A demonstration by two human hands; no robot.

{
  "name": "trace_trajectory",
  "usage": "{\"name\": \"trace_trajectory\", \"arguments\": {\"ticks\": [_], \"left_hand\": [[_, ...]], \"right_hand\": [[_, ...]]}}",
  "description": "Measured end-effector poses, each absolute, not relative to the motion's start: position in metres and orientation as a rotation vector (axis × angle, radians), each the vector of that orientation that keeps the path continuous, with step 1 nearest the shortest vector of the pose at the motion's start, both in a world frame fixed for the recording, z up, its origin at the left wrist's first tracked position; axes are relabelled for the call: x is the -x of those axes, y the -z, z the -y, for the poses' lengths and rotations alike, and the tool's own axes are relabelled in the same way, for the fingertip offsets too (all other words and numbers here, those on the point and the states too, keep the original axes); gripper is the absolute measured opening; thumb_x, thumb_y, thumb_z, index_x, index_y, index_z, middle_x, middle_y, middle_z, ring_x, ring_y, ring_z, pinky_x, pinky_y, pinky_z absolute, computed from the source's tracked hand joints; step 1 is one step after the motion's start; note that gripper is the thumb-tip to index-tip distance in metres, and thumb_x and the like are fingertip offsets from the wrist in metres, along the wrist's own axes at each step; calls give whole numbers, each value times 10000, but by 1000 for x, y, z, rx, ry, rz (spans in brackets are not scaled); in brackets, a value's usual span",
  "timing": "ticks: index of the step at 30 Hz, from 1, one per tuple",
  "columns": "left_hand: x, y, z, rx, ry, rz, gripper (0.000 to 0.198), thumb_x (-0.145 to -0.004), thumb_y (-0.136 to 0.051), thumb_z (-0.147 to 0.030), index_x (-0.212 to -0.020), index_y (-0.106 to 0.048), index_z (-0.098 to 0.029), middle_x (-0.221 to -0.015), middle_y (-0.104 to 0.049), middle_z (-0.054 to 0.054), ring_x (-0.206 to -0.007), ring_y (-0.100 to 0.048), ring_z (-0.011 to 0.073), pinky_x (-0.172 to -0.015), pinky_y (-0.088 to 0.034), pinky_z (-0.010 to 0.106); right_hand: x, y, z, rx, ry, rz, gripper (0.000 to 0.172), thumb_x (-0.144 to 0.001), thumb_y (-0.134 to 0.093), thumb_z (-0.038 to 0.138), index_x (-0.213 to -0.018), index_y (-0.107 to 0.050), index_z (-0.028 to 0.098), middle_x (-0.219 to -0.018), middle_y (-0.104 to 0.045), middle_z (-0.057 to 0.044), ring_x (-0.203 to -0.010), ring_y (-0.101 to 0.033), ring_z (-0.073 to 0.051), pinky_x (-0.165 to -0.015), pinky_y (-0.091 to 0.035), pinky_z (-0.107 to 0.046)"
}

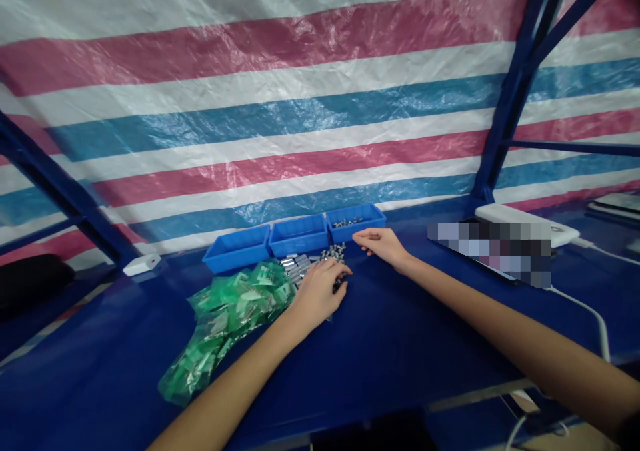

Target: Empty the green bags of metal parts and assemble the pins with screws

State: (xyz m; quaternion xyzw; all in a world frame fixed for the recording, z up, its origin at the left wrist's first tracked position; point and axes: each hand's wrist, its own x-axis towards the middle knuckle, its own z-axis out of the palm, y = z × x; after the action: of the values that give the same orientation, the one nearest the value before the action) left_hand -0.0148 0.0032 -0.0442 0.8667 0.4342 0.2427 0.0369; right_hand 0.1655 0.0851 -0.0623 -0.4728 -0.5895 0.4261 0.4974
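Observation:
My left hand rests low over the table, palm down, beside small metal screws heaped in front of the bins. Its thumb and forefinger are apart, and small shiny pieces show between them. To the right, my right hand hovers near the right bin, thumb and fingertips pinched together; whatever they hold is too small to make out. Silvery metal cylinders lie left of the screws. A pile of green-and-clear plastic packets spreads beside my left forearm. The right blue bin contains small metal pieces.
Two more blue bins, a middle one and a left one, stand in the row. A white charger sits at the left. At the right are a blurred-out tablet-like device, a white box and a white cable. Blue posts frame a striped tarp.

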Motion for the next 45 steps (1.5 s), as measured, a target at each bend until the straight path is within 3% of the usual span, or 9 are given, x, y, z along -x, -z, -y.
{"name": "trace_trajectory", "arguments": {"ticks": [12, 22, 26, 29, 33, 35, 39, 43, 45], "left_hand": [[16, 50, -8, -2473, -916, -1247, 181, -793, -497, -174, -947, -584, -215, -885, -558, 22, -741, -559, 128, -694, -470, 269], [8, 38, 10, -2618, -757, -1077, 206, -798, -485, -200, -981, -578, -222, -968, -552, 42, -907, -545, 156, -822, -448, 302], [2, 33, 16, -2725, -709, -994, 157, -796, -498, -233, -914, -598, -212, -892, -580, 36, -868, -546, 163, -809, -435, 302], [2, 32, 14, -2669, -893, -1066, 144, -825, -470, -249, -875, -598, -203, -850, -590, 32, -837, -544, 160, -807, -419, 309], [12, 30, 3, -2328, -1353, -1284, 211, -886, -381, -258, -861, -578, -187, -846, -582, 31, -817, -534, 147, -777, -407, 288], [17, 29, -2, -2155, -1520, -1332, 223, -896, -364, -267, -847, -565, -183, -857, -578, 29, -816, -532, 144, -753, -406, 272], [19, 30, -2, -1988, -1621, -1340, 218, -902, -349, -281, -873, -543, -186, -848, -571, 22, -781, -526, 137, -713, -404, 256], [15, 31, 3, -2133, -1500, -1303, 197, -895, -372, -282, -895, -544, -188, -861, -569, 23, -794, -523, 139, -746, -399, 266], [14, 32, 5, -2238, -1422, -1298, 184, -891, -383, -275, -890, -546, -189, -856, -563, 22, -796, -517, 141, -765, -391, 273]], "right_hand": [[-165, 51, -82, 1041, -911, 1368, 318, -697, -636, 334, -935, -679, 127, -792, -699, -93, -692, -647, -173, -508, -525, -244], [-169, 50, -89, 1089, -919, 1356, 283, -715, -615, 272, -938, -673, 107, -781, -695, -104, -733, -656, -199, -582, -563, -301], [-169, 46, -90, 896, -965, 1452, 568, -701, -642, 230, -1248, -498, 182, -1166, -598, -123, -992, -608, -209, -792, -537, -325], [-167, 46, -86, 814, -919, 1634, 647, -714, -644, 250, -1316, -407, 250, -1336, -458, -103, -1132, -521, -211, -870, -495, -343], [-160, 46, -69, 742, -647, 2033, 445, -715, -657, 326, -1144, -583, 237, -1201, -569, -77, -1111, -524, -218, -920, -443, -398], [-155, 46, -59, 675, -533, 2208, 453, -673, -692, 382, -1092, -620, 225, -1172, -581, -83, -1097, -527, -225, -954, -407, -404], [-147, 48, -44, 652, -457, 2433, 593, -600, -715, 494, -1126, -605, 243, -1270, -506, -96, -1184, -448, -282, -995, -341, -449], [-148, 57, -43, 832, -468, 2475, 846, -553, -706, 571, -1302, -442, 279, -1419, -315, -132, -1296, -268, -366, -996, -271, -558], [-151, 60, -46, 935, -495, 2471, 948, -529, -704, 601, -1352, -367, 274, -1426, -294, -155, -1308, -229, -389, -990, -256, -583]]}}
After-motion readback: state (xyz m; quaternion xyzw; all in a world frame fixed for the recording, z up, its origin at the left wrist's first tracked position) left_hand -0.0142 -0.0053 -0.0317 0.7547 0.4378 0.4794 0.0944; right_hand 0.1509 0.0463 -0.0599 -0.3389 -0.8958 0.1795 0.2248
